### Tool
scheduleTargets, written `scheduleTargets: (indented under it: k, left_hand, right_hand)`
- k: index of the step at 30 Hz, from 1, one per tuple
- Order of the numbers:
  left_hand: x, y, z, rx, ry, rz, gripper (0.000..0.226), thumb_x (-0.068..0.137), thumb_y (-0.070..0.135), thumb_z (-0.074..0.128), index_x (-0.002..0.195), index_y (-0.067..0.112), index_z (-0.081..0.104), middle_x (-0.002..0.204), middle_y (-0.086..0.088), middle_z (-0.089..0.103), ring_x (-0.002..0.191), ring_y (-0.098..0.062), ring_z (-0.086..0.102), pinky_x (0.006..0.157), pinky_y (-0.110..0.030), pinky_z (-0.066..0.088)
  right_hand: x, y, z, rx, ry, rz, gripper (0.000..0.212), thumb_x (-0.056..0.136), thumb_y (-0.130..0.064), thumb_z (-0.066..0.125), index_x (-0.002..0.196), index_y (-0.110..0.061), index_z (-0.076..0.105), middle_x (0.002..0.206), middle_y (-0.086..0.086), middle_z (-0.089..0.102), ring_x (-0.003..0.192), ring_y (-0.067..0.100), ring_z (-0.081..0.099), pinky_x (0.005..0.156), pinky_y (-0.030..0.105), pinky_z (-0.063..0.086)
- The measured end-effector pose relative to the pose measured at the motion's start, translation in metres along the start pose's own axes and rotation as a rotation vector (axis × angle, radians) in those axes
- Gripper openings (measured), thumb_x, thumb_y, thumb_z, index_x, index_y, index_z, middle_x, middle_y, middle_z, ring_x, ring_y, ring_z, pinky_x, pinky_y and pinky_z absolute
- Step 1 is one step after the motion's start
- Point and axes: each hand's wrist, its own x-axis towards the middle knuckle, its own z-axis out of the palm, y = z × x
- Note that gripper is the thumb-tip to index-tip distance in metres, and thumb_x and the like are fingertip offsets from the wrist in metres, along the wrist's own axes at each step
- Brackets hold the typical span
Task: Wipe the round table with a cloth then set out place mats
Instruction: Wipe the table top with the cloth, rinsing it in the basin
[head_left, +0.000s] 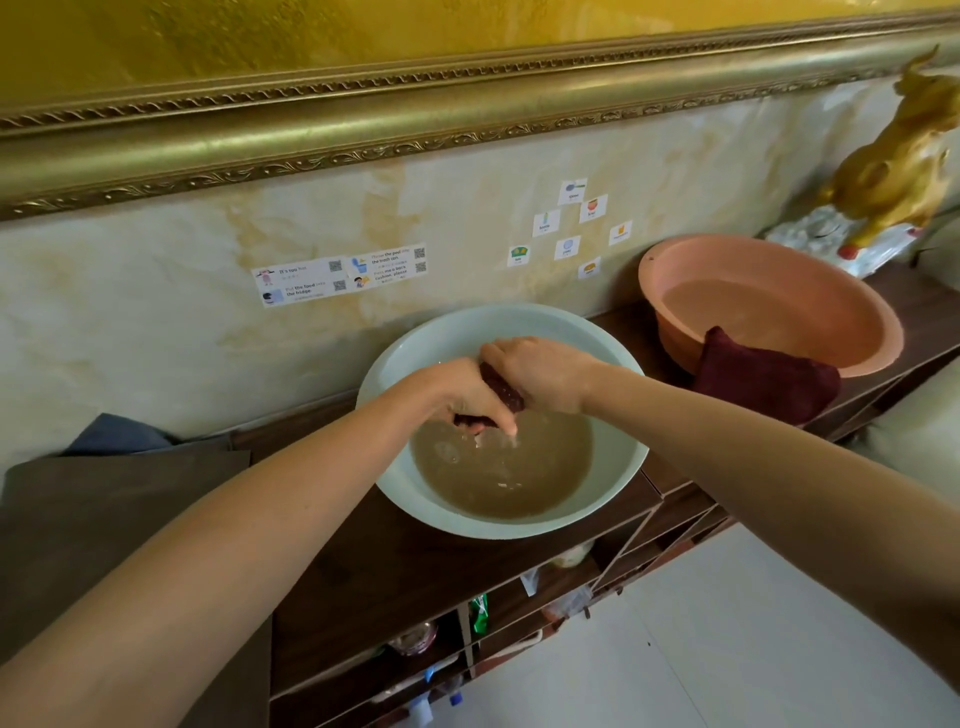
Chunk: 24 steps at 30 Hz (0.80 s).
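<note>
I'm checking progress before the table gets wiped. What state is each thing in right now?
Dark red cloth: twisted, held over the pale basin.
Left hand: grips the cloth.
Right hand: grips the cloth.
Pale basin: holds murky water.
Pink basin: holds water.
Second red cloth: draped over the pink basin's rim.

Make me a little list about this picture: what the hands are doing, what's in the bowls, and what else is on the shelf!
hands: left hand and right hand both grip a dark red cloth, seemingly wringing it
under the hands: pale green basin holding murky brownish water
other bowl: pink basin to the right, with water in it
beside it: second dark red cloth leaning on the pink basin
far right: golden bull statue
</note>
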Motion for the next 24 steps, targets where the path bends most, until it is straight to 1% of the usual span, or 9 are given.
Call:
scheduleTargets:
  k: [2,5,9,12,14,16,18,21,24]
  left_hand:
    - [0.004,-0.005,0.003,0.215,0.134,0.049,0.012,0.072,0.008,0.073,0.070,0.011,0.061,0.063,-0.005,0.060,0.055,-0.016,0.055,0.056,-0.030,0.048]
    - [0.010,-0.013,0.005,0.441,0.307,0.099,0.018,0.069,0.014,0.075,0.079,0.012,0.060,0.071,-0.002,0.060,0.073,-0.021,0.063,0.066,-0.031,0.051]
    - [0.016,-0.019,0.014,0.458,0.463,0.174,0.015,0.077,0.015,0.069,0.091,0.012,0.065,0.077,-0.004,0.063,0.076,-0.026,0.065,0.063,-0.033,0.051]
    - [0.014,-0.021,0.014,0.451,0.473,0.166,0.015,0.078,0.017,0.070,0.092,0.014,0.064,0.076,-0.002,0.062,0.075,-0.026,0.064,0.057,-0.031,0.046]
    - [0.013,-0.024,0.006,0.299,0.405,0.106,0.018,0.076,0.013,0.071,0.091,0.012,0.061,0.077,-0.004,0.061,0.073,-0.026,0.067,0.057,-0.032,0.051]
    - [0.007,-0.027,-0.005,-0.071,0.267,-0.001,0.019,0.075,0.002,0.071,0.091,0.005,0.060,0.075,-0.008,0.062,0.062,-0.022,0.066,0.063,-0.034,0.059]
    - [-0.001,-0.028,-0.014,-0.373,0.109,-0.067,0.015,0.078,-0.005,0.068,0.089,0.001,0.060,0.069,-0.009,0.059,0.053,-0.015,0.058,0.060,-0.030,0.059]
    - [-0.013,-0.025,-0.020,-0.499,-0.136,-0.056,0.007,0.086,-0.003,0.061,0.088,0.003,0.058,0.071,-0.007,0.057,0.053,-0.009,0.054,0.045,-0.015,0.046]
    - [-0.019,-0.020,-0.018,-0.455,-0.282,-0.008,0.011,0.091,-0.001,0.055,0.083,0.006,0.057,0.066,-0.004,0.054,0.049,-0.006,0.047,0.036,-0.010,0.033]
  right_hand:
    - [0.006,-0.002,0.000,0.027,-0.051,0.061,0.037,0.079,-0.027,0.074,0.107,-0.010,0.057,0.101,0.008,0.064,0.091,0.029,0.061,0.071,0.031,0.040]
    - [0.016,-0.005,0.002,0.088,-0.129,0.147,0.032,0.068,-0.025,0.083,0.092,-0.011,0.068,0.087,0.005,0.068,0.081,0.025,0.062,0.066,0.027,0.040]
    - [0.020,0.002,0.003,0.317,-0.201,0.270,0.023,0.060,-0.015,0.087,0.073,-0.012,0.069,0.071,0.003,0.067,0.070,0.019,0.064,0.069,0.030,0.054]
    - [0.020,0.003,0.007,0.413,-0.246,0.304,0.029,0.060,-0.018,0.089,0.082,-0.009,0.070,0.078,0.003,0.070,0.078,0.022,0.068,0.079,0.035,0.056]
    - [0.020,-0.003,0.010,0.356,-0.133,0.267,0.048,0.066,-0.019,0.086,0.107,-0.008,0.066,0.100,0.007,0.069,0.095,0.027,0.065,0.086,0.039,0.051]
    - [0.014,-0.008,0.012,0.246,0.009,0.181,0.075,0.075,-0.020,0.079,0.140,-0.012,0.043,0.132,0.010,0.053,0.115,0.029,0.055,0.093,0.042,0.047]
    - [0.001,-0.012,0.010,0.067,0.138,0.036,0.084,0.081,-0.021,0.073,0.151,-0.013,0.026,0.148,0.008,0.036,0.125,0.029,0.046,0.094,0.042,0.047]
    - [-0.010,-0.018,0.015,-0.170,0.310,-0.145,0.071,0.081,-0.017,0.071,0.143,-0.004,0.040,0.138,0.014,0.049,0.122,0.033,0.051,0.089,0.041,0.052]
    - [-0.005,-0.018,0.015,-0.192,0.340,-0.156,0.054,0.079,-0.014,0.070,0.128,0.001,0.054,0.110,0.018,0.062,0.093,0.037,0.062,0.069,0.045,0.056]
